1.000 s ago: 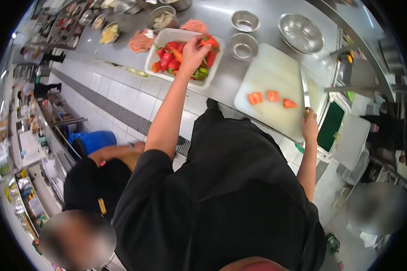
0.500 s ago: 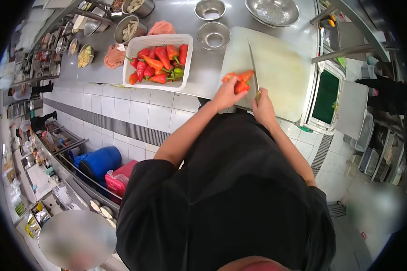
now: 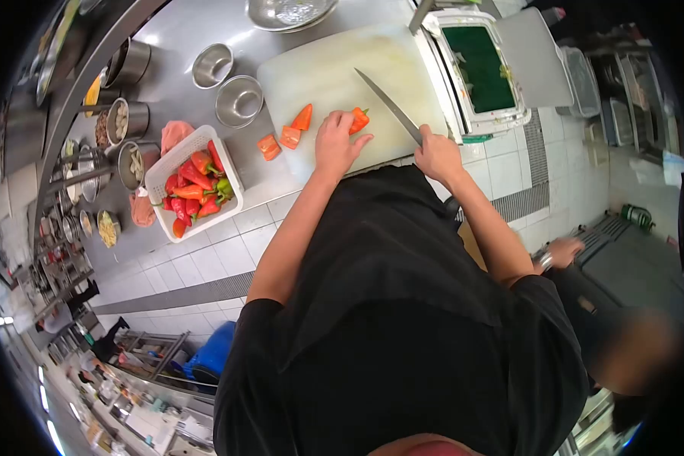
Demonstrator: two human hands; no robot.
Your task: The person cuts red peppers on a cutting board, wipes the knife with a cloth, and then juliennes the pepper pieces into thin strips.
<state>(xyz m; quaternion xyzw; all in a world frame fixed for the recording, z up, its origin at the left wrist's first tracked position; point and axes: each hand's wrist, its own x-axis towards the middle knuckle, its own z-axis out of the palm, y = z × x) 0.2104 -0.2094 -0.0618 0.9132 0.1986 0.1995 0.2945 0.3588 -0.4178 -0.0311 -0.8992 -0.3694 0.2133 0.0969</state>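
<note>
Across the upper part of the head view, I register a steel counter [image 3: 182, 95] as the largest work surface. On it lies a white cutting board [image 3: 319, 68], positioned in front of the black clothing. Next to the board's right side stands a white-rimmed container [image 3: 501, 114] with a green interior. To the left of the board, at the counter's near edge, sits a white perforated basket [image 3: 173, 157] loaded with red, orange and green peppers [image 3: 195, 176]. A wide steel bowl [image 3: 289, 15] stands beyond the board, cut off by the upper border. Two small steel bowls [image 3: 239, 101] stand side by side near the board's left edge.

Knife [image 3: 395, 112]: blade directed away from the body and to the left, over the board. I cannot tell whether it touches the surface.

Right hand [image 3: 438, 156]: clenched around the knife handle.

Left hand [image 3: 336, 144]: fingertips at an orange-red pepper [image 3: 359, 121] on the board, thumb extended. I cannot tell whether the fingers close on it.

Pepper: near the middle of the board's near portion, left of the blade.

Cut pieces [image 3: 302, 117]: three, orange-red, left of the left hand. I cannot tell whether the leftmost rests on board or counter.
</note>
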